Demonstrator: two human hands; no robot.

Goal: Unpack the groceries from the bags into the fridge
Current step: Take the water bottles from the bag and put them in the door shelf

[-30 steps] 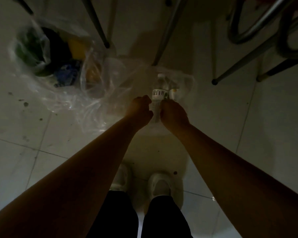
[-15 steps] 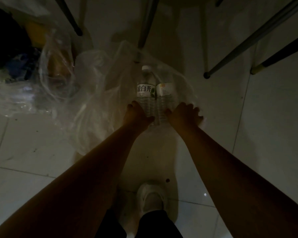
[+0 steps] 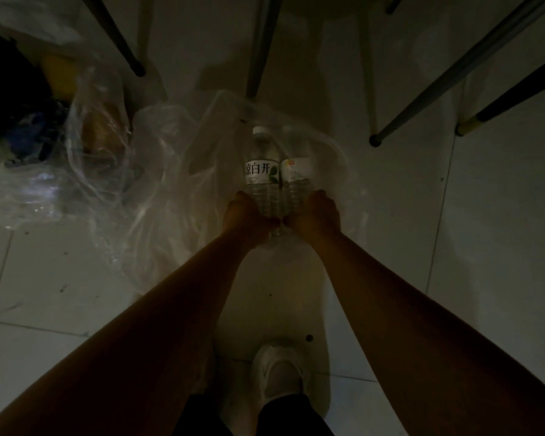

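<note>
Two clear water bottles lie side by side in a crumpled clear plastic bag [image 3: 177,171] on the tiled floor. The left bottle [image 3: 261,171] has a white cap and a white label with dark characters. The right bottle [image 3: 296,174] has a pale label; its cap end is hidden under plastic. My left hand [image 3: 246,215] grips the base of the left bottle. My right hand [image 3: 318,215] grips the base of the right one. The room is dim.
A second clear bag [image 3: 44,143] at the left holds dark, blue and yellow items. Chair legs [image 3: 120,45] and table legs [image 3: 453,77] stand on the floor just behind the bags. My white shoe [image 3: 279,372] is below, on pale tiles.
My hands have closed in on the bottle bases; half a second ago the right hand lay spread farther right. The view has tilted, so the bags sit lower and nearer.
</note>
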